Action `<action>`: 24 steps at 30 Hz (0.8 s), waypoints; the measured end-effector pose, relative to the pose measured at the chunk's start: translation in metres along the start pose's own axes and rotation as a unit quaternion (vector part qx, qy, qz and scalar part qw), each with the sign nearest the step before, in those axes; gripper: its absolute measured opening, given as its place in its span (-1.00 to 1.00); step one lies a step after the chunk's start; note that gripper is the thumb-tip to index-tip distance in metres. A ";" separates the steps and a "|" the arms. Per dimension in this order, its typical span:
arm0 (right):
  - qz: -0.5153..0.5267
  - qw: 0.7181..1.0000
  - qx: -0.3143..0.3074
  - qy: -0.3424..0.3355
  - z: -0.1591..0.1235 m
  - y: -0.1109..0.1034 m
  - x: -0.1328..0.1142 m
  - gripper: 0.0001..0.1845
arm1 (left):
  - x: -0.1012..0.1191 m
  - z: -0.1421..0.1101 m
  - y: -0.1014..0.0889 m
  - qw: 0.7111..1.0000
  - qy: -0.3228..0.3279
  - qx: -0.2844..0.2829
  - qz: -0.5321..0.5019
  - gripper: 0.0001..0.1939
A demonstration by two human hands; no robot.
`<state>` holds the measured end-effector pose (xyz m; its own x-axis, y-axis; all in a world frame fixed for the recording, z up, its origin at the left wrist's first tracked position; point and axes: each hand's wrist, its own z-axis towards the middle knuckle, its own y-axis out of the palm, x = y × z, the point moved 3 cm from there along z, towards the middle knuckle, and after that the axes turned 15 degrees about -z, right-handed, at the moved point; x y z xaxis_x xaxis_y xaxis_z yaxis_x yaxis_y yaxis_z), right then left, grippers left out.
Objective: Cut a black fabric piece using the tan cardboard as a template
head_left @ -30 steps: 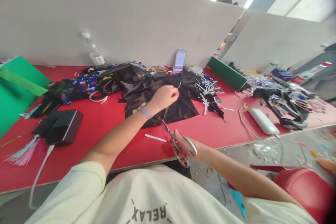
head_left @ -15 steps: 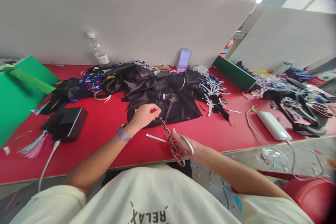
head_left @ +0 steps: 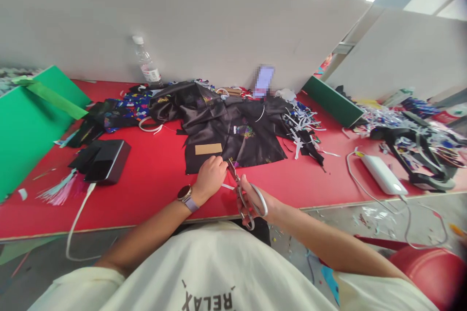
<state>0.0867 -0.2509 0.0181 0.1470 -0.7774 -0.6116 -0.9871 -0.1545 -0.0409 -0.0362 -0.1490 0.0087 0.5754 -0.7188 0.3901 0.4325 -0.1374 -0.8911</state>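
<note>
My right hand (head_left: 260, 200) grips silver scissors (head_left: 243, 192) at the red table's (head_left: 153, 180) near edge, blades pointing away toward the black fabric (head_left: 233, 133). My left hand (head_left: 210, 178) is closed in a pinch right beside the scissor blades, at the near edge of the fabric; what it pinches is too small to make out. A tan rectangular label (head_left: 208, 148) lies on the fabric just beyond my left hand. A thin white strip (head_left: 228, 186) lies on the table between my hands.
A black box (head_left: 105, 161) with tassels sits at left, green boards (head_left: 29, 116) beyond it. A water bottle (head_left: 146, 63) stands by the grey partition. White paper scraps (head_left: 299, 129), a white power bank (head_left: 383, 175) with cable, and a black tool (head_left: 416, 148) lie right.
My left hand drew back from the far part of the black fabric to its near edge, beside the scissors. The tan label now shows on the fabric. The right hand barely moved.
</note>
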 end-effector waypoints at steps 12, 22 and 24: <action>-0.021 0.999 0.004 -0.034 0.000 0.003 0.001 -0.30 | -0.004 0.000 0.008 1.000 0.015 0.002 0.004 -0.76; -0.023 0.998 0.014 -0.058 0.008 0.005 0.011 -0.25 | -0.006 0.002 0.011 1.000 0.017 0.017 0.002 -0.76; -0.029 0.997 0.018 -0.068 0.009 0.005 0.013 -0.25 | -0.006 0.002 0.012 1.000 0.017 0.019 0.002 -0.75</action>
<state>0.0830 -0.2560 0.0025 0.1969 -0.6776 -0.7086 -0.9792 -0.1726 -0.1070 -0.0330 -0.1445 -0.0042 0.5534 -0.7419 0.3786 0.4571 -0.1094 -0.8827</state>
